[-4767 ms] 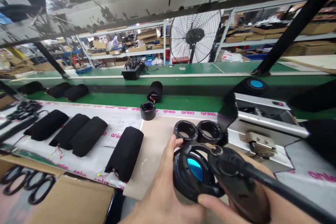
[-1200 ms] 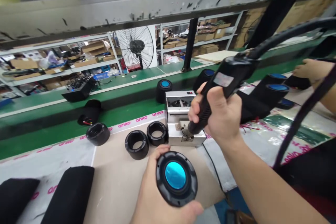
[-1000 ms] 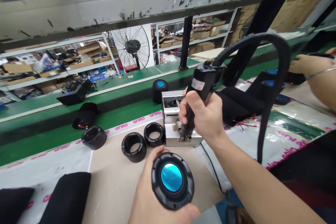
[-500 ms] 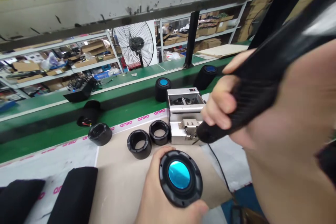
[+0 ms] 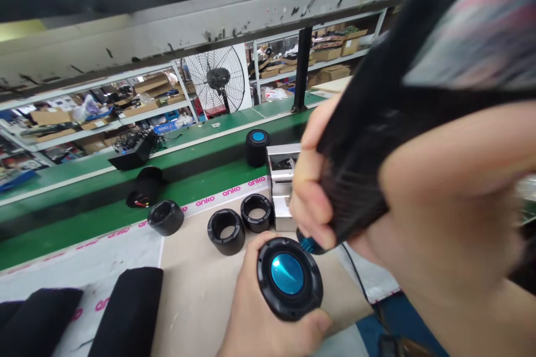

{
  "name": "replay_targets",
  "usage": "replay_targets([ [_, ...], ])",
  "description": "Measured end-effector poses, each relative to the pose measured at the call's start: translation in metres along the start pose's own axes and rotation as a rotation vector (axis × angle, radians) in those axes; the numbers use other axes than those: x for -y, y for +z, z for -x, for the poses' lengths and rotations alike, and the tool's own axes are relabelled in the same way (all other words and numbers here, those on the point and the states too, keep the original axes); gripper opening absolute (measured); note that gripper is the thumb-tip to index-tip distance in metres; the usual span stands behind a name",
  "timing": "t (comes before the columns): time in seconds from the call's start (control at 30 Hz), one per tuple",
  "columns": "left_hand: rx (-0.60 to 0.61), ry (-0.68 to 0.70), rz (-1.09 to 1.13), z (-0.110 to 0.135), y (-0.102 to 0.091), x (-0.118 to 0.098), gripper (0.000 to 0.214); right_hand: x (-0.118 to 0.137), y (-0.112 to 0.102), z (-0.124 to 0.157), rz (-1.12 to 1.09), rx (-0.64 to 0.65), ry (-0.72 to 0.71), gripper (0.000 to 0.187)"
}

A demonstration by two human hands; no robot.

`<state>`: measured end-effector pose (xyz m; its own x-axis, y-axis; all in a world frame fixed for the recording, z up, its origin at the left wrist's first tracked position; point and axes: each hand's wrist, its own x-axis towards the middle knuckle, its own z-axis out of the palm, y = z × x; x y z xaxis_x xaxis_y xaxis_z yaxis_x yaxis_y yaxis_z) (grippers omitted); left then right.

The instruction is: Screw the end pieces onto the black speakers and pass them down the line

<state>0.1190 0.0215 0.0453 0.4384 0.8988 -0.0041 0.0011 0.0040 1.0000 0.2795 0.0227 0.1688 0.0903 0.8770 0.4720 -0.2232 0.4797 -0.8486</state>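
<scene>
My left hand grips a round black speaker part with a shiny blue centre, held face up over the beige mat. My right hand is wrapped round a black electric screwdriver, very close to the camera and filling the right side. The tool's tip sits just above the upper right rim of the speaker part. The tool hides most of the silver screw feeder box behind it.
Three black ring housings lie in a row on the beige mat. Black fabric-covered sleeves lie at the lower left. A green conveyor belt carries a black speaker with a blue top. Shelves and a fan stand behind.
My right hand has brought the screwdriver from the silver feeder box toward me and down to the speaker part. My left hand keeps the part in about the same place.
</scene>
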Motion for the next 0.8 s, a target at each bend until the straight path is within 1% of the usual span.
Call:
replay_targets([
  [0.1,0.021,0.053,-0.029,-0.001,0.0,-0.003,0.065,-0.005,0.006,0.002,-0.068,0.069,0.027,0.02],
  [0.2,0.021,0.044,-0.031,-0.001,0.0,-0.003,0.065,-0.009,0.007,0.001,-0.067,0.048,0.01,0.024],
  [0.27,0.036,0.031,-0.024,-0.001,0.0,-0.002,0.066,-0.008,0.008,0.0,-0.074,0.047,0.045,0.021],
  [0.33,0.053,0.035,-0.02,0.0,-0.001,-0.001,0.067,-0.005,0.009,-0.001,-0.069,0.045,0.09,0.025],
  [0.47,0.064,0.049,-0.015,-0.001,-0.001,0.0,0.066,-0.002,0.011,-0.003,-0.03,0.016,0.117,0.025],
  [0.57,0.059,0.056,0.001,-0.002,-0.001,0.002,0.065,-0.002,0.013,-0.006,-0.03,0.02,0.141,0.024],
  [0.7,0.042,0.048,0.017,-0.001,0.0,0.007,0.07,-0.004,0.014,-0.008,-0.045,0.023,0.159,0.031],
  [0.8,0.041,0.037,0.047,0.0,0.0,0.009,0.072,-0.004,0.013,-0.005,-0.02,0.015,0.151,0.03],
])
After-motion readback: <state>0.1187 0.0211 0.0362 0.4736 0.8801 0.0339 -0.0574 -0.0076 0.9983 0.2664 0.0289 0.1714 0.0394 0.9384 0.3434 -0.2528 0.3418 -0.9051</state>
